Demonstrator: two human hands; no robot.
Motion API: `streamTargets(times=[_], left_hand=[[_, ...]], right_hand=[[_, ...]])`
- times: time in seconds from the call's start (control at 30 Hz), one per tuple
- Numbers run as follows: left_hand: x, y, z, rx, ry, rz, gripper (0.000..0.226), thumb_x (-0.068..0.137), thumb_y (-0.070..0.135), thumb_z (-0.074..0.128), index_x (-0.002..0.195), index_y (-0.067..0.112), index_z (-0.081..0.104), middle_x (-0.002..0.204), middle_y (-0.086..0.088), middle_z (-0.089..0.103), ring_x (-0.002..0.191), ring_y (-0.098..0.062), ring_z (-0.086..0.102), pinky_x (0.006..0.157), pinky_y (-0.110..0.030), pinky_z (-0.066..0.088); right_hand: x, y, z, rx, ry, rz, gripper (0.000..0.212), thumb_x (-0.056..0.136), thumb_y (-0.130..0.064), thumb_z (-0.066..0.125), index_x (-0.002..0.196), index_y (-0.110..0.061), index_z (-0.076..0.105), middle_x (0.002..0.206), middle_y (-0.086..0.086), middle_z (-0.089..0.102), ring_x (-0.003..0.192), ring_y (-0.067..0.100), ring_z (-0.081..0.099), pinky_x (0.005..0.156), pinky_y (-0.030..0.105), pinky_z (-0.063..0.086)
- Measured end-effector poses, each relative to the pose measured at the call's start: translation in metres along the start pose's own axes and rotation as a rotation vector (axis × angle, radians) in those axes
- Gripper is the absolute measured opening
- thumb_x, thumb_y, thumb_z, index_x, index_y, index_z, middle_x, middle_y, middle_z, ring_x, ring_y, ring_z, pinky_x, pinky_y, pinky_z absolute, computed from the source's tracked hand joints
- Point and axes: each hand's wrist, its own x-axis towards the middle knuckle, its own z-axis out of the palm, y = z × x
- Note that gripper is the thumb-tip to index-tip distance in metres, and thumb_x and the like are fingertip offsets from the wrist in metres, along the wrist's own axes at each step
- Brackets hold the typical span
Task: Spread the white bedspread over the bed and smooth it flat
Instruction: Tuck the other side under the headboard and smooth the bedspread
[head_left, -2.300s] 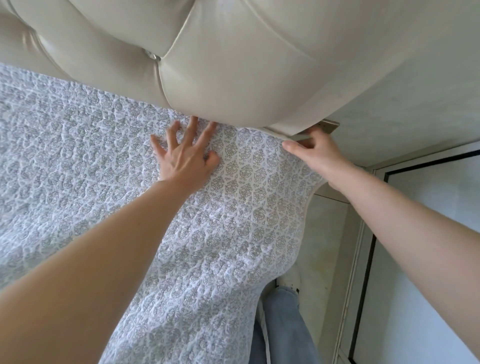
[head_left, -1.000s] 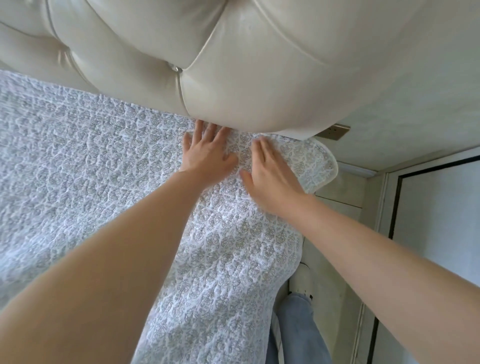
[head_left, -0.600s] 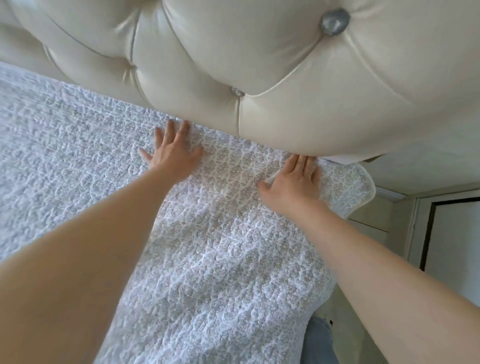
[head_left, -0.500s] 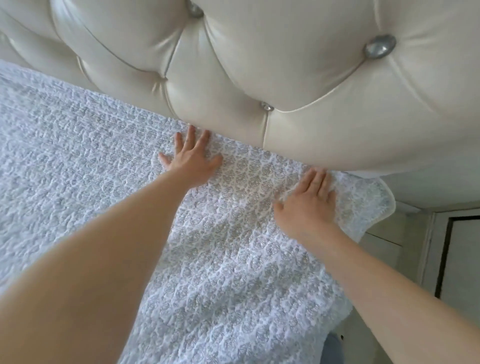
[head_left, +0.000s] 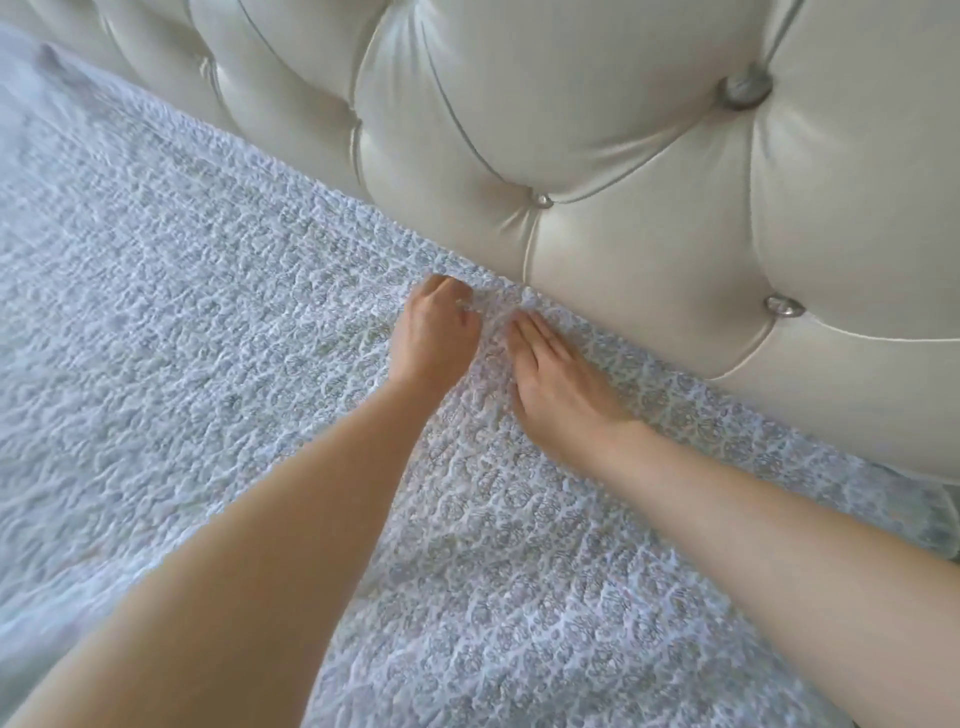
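The white quilted bedspread (head_left: 218, 322) with a grey floral pattern covers the bed right up to the headboard. My left hand (head_left: 434, 327) lies on it near its top edge, fingers curled into a small raised fold of the cloth. My right hand (head_left: 558, 379) rests flat beside it, fingers straight and pointing at the same fold. A narrow ridge of bunched fabric stands between the two hands. Both forearms reach in from the bottom of the view.
A cream tufted headboard (head_left: 597, 130) with metal buttons runs diagonally across the top, directly behind the hands. The bedspread's right corner (head_left: 930, 519) hangs over the bed's edge at the far right.
Both hands have slid leftwards along the headboard and come together. My left hand went from flat with spread fingers to curled on the cloth. The view has swung left, away from the bed's corner.
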Motion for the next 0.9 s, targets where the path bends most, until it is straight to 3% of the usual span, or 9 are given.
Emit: streamTargets(times=[0.07,0.17,0.27,0.37,0.6,0.7,0.8,0.83,0.9], left_hand=[[0.019,-0.032,-0.017,0.124,0.023,-0.146,0.053,0.098,0.023,0.050,0.148,0.010,0.040,0.156,-0.006,0.035,0.142,-0.025,0.035,0.116,-0.042,0.034],[0.045,-0.056,-0.021,0.299,-0.203,-0.206,0.074,0.101,0.047,0.039,0.159,0.021,0.003,0.167,-0.001,-0.007,0.152,-0.026,-0.008,0.122,-0.050,-0.001],[0.068,-0.056,-0.012,0.340,-0.244,-0.192,0.079,0.096,0.065,0.031,0.157,0.033,-0.007,0.164,0.006,-0.020,0.150,-0.024,-0.020,0.116,-0.061,-0.008],[0.081,-0.059,-0.006,0.401,-0.209,-0.191,0.081,0.094,0.067,0.028,0.157,0.034,-0.010,0.163,0.007,-0.022,0.148,-0.024,-0.025,0.113,-0.069,-0.010],[0.091,-0.071,-0.005,0.430,-0.233,-0.130,0.086,0.089,0.074,0.027,0.156,0.035,-0.012,0.163,0.007,-0.022,0.146,-0.023,-0.029,0.109,-0.065,-0.018],[0.091,-0.070,-0.021,0.239,-0.264,-0.103,0.076,0.093,0.058,0.045,0.158,0.036,0.011,0.165,0.010,-0.007,0.150,-0.020,-0.018,0.109,-0.059,-0.021],[0.093,-0.086,-0.053,-0.059,-0.018,-0.141,0.041,0.096,0.023,0.057,0.136,0.021,0.057,0.156,0.004,0.039,0.142,-0.016,0.037,0.121,-0.053,0.020],[0.097,-0.095,-0.061,-0.081,0.069,-0.198,0.039,0.097,0.022,0.057,0.135,0.014,0.057,0.153,0.001,0.044,0.136,-0.016,0.044,0.118,-0.048,0.031],[0.104,-0.114,-0.070,0.010,0.077,-0.344,0.063,0.098,0.033,0.054,0.153,0.012,0.032,0.163,-0.004,0.023,0.148,-0.025,0.025,0.121,-0.051,0.021]], right_hand=[[0.024,-0.004,0.001,-0.004,-0.038,-0.028,0.059,0.105,-0.020,0.023,0.154,-0.003,-0.004,0.163,0.012,-0.011,0.151,0.022,-0.009,0.112,0.029,-0.015],[0.057,-0.006,0.006,-0.002,-0.051,-0.033,0.065,0.105,-0.032,0.024,0.154,-0.002,-0.006,0.163,0.014,-0.009,0.151,0.023,-0.007,0.116,0.030,-0.011],[0.071,0.007,0.013,-0.035,-0.014,-0.056,0.072,0.103,-0.046,0.025,0.155,-0.004,0.000,0.164,0.011,-0.001,0.152,0.021,0.000,0.121,0.035,-0.006],[0.079,0.026,0.015,-0.153,0.027,-0.123,0.071,0.102,-0.053,0.021,0.156,-0.010,0.007,0.165,0.007,0.007,0.151,0.020,0.007,0.121,0.046,0.013],[0.077,0.033,0.015,-0.105,0.014,-0.150,0.065,0.100,-0.045,0.021,0.157,-0.014,0.014,0.163,0.004,0.018,0.149,0.019,0.017,0.119,0.045,0.020],[0.077,0.035,0.017,-0.119,0.013,-0.146,0.066,0.099,-0.045,0.022,0.157,-0.013,0.013,0.164,0.005,0.015,0.150,0.020,0.016,0.119,0.045,0.020],[0.076,0.030,0.017,-0.112,0.010,-0.138,0.066,0.098,-0.041,0.021,0.156,-0.010,0.015,0.163,0.008,0.015,0.150,0.022,0.017,0.119,0.046,0.023],[0.075,0.026,0.016,-0.112,0.024,-0.136,0.065,0.097,-0.037,0.022,0.155,-0.007,0.019,0.162,0.011,0.019,0.148,0.023,0.022,0.118,0.046,0.025],[0.078,0.011,0.011,-0.115,0.060,-0.173,0.065,0.092,-0.030,0.025,0.150,0.001,0.030,0.157,0.016,0.031,0.144,0.027,0.033,0.117,0.045,0.029]])
